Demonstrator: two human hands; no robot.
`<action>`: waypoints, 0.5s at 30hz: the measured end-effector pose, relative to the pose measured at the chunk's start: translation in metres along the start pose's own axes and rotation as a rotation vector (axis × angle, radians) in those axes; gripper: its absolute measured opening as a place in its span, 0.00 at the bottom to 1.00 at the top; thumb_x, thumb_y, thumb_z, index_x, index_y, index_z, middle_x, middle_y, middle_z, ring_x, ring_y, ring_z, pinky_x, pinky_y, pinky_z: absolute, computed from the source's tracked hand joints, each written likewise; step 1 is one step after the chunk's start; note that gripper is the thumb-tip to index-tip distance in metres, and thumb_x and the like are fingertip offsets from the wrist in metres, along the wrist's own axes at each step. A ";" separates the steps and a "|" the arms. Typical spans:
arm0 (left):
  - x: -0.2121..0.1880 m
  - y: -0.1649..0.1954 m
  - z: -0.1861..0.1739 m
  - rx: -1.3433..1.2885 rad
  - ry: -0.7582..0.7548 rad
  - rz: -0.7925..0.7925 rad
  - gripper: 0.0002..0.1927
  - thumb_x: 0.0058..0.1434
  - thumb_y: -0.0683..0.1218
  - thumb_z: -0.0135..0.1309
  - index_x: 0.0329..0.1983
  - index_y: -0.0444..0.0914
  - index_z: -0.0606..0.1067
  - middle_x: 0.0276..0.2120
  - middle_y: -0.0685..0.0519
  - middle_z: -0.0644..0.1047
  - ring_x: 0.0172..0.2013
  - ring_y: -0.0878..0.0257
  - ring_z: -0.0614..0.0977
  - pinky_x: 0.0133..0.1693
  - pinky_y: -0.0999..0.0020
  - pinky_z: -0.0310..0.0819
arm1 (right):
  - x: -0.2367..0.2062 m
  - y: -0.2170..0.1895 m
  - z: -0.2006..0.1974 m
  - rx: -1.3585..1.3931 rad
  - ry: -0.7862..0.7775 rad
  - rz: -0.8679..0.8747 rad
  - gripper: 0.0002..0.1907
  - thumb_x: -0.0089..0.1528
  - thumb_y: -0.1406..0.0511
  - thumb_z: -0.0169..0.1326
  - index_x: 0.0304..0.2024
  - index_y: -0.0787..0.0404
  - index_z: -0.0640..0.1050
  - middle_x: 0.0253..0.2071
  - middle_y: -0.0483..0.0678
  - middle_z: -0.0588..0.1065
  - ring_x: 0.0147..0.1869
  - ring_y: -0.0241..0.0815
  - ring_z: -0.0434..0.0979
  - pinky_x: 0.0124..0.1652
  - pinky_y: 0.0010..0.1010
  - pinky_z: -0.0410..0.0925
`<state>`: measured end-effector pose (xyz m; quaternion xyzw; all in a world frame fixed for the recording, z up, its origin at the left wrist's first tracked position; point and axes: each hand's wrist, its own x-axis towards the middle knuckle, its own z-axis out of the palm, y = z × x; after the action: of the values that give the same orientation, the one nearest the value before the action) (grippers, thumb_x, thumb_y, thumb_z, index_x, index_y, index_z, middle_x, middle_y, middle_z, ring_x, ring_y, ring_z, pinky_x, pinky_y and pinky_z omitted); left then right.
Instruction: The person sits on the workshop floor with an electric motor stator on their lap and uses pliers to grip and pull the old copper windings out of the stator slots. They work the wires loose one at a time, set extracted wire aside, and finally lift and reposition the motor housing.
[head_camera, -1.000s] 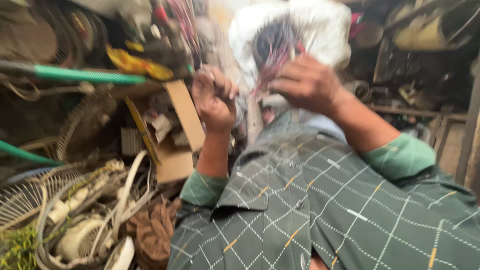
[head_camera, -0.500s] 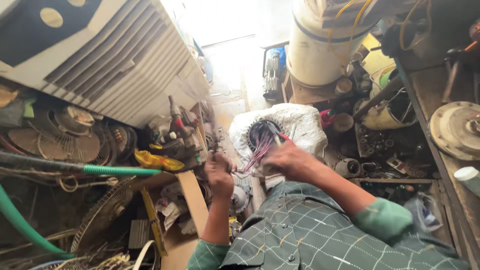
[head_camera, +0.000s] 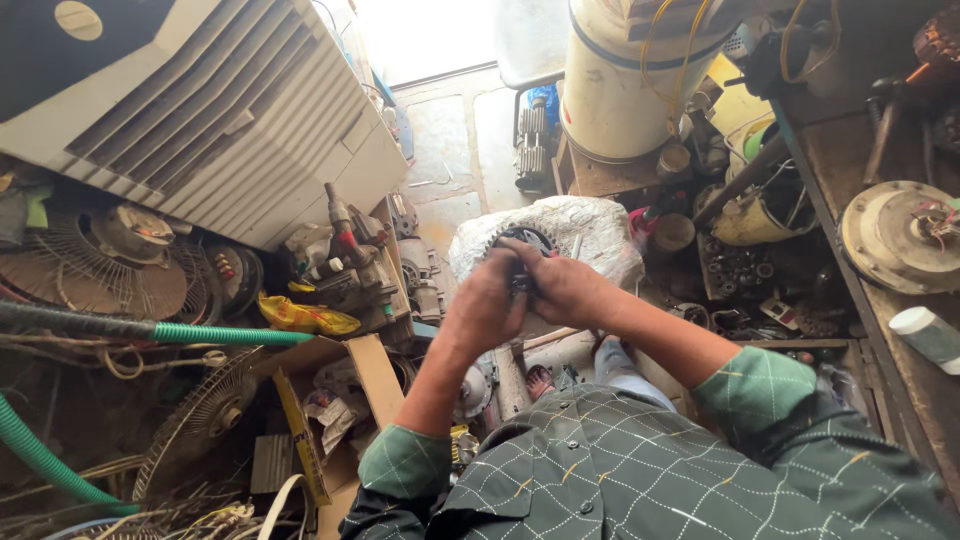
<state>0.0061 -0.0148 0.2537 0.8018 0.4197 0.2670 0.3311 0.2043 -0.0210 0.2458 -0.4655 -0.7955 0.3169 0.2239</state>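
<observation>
Both hands on the motor stator (head_camera: 522, 240), a dark toothed ring sitting in a white plastic bag (head_camera: 590, 225) on the person's lap. Left hand (head_camera: 483, 305) and right hand (head_camera: 565, 290) are closed on the ring's near edge, fingers pinching at its centre; what they pinch is hidden. Judged: work mid-way, stator not yet out of the bag. Left of the bag, a cardboard box (head_camera: 345, 400) holds packets and scrap. Behind the bag, a white drum (head_camera: 630, 85), contents not visible.
</observation>
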 end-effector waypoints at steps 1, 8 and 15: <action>-0.001 0.001 -0.006 -0.026 -0.007 -0.097 0.23 0.60 0.47 0.57 0.54 0.33 0.67 0.37 0.41 0.80 0.37 0.45 0.83 0.41 0.53 0.76 | -0.003 0.005 0.001 0.041 0.004 0.020 0.36 0.58 0.69 0.56 0.69 0.60 0.64 0.38 0.59 0.79 0.42 0.60 0.80 0.43 0.45 0.71; -0.029 -0.036 0.014 -0.044 0.252 0.356 0.19 0.72 0.52 0.48 0.57 0.33 0.71 0.49 0.39 0.78 0.51 0.43 0.80 0.58 0.49 0.69 | -0.032 0.040 0.000 0.714 0.079 0.115 0.14 0.72 0.58 0.50 0.42 0.62 0.77 0.30 0.43 0.74 0.32 0.30 0.71 0.33 0.25 0.67; -0.021 -0.068 0.096 0.201 0.454 0.308 0.16 0.79 0.47 0.40 0.54 0.30 0.74 0.42 0.46 0.77 0.40 0.52 0.81 0.48 0.56 0.75 | -0.037 0.004 0.031 1.510 0.263 -0.081 0.17 0.75 0.58 0.46 0.33 0.57 0.69 0.24 0.37 0.63 0.24 0.27 0.58 0.25 0.23 0.54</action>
<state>0.0297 -0.0329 0.1385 0.8047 0.3806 0.4438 0.1032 0.2038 -0.0616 0.2197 -0.1909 -0.3465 0.7077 0.5854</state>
